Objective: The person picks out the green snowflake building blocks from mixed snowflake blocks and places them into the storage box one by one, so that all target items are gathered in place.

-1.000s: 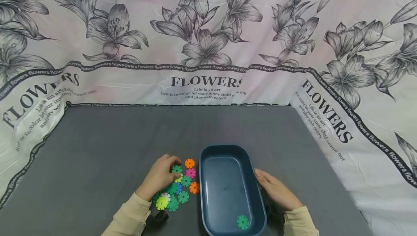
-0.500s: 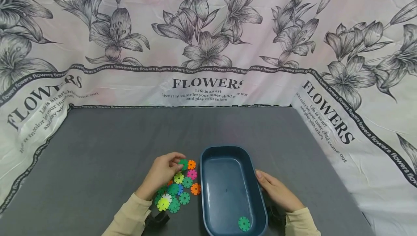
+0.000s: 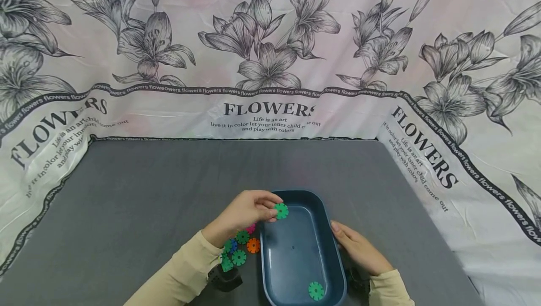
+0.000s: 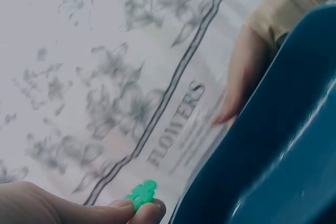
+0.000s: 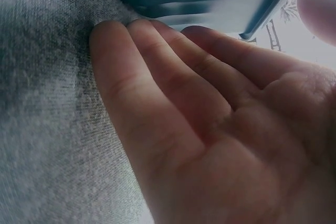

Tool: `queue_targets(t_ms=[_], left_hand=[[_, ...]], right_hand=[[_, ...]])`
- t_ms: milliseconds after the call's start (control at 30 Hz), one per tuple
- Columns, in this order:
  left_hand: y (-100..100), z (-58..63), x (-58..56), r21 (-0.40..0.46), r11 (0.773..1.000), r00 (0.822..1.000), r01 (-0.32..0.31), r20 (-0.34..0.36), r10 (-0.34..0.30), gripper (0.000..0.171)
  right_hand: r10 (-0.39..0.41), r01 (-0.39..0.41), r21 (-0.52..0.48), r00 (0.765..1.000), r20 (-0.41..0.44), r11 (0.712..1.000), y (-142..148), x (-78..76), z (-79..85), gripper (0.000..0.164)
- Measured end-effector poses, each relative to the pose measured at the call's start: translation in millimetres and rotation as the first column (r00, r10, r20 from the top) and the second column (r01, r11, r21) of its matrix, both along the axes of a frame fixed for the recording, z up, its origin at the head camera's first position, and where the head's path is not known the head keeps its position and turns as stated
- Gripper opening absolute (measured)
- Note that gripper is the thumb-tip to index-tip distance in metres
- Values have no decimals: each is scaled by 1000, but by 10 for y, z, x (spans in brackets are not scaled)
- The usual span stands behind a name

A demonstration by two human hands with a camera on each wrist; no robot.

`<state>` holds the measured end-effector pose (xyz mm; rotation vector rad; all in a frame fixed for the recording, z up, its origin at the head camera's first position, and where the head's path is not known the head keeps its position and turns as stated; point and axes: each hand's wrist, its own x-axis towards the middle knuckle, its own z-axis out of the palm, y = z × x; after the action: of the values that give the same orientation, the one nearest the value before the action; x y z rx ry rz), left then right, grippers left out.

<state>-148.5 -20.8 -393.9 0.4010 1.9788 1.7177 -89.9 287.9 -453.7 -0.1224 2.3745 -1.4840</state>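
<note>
My left hand (image 3: 245, 213) pinches a green notched plastic disc (image 3: 281, 210) between thumb and fingers, over the left side of a dark blue tray (image 3: 293, 249). The left wrist view shows the same green disc (image 4: 142, 194) seen nearly edge-on at the fingertips. Inside the tray, near its front, lies another green disc (image 3: 316, 291). Against the tray's right wall rests my right hand (image 3: 361, 249). In the right wrist view its fingers (image 5: 173, 77) extend straight toward the tray's side (image 5: 199, 3), low along the cloth.
Left of the tray lies a loose pile of notched discs, among them an orange disc (image 3: 253, 245), a green disc (image 3: 238, 257) and a pink disc (image 3: 251, 228). My left forearm hides part of the pile. Grey cloth (image 3: 169, 179) covers the table; a flower-printed curtain (image 3: 270, 62) surrounds it.
My left hand has picked the green disc from the pile's far end and carried it right, over the tray's left rim. The right hand has stayed at the tray's side.
</note>
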Motion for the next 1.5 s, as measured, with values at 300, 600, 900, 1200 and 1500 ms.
queue_targets(t_ms=[300,600,900,1200,1500], left_hand=[[432,-7,68,-35,994,995,101,21,-100,27],[709,-216,178,-161,977,989,137,85,-125,24],[843,-351,319,-272,942,980,196,21,-198,19],[886,-429,453,-402,870,929,284,-110,-354,21],[906,-468,495,-463,824,872,328,-187,-452,24]], right_hand=[[-67,66,28,997,28,997,-74,-13,43,54],[-10,9,-16,997,-76,1000,-70,-37,34,58],[15,-14,10,997,-79,1000,-51,-97,31,58],[10,-10,12,999,-50,1000,-30,-49,10,58],[-6,6,13,999,-34,1000,-23,-11,21,59]])
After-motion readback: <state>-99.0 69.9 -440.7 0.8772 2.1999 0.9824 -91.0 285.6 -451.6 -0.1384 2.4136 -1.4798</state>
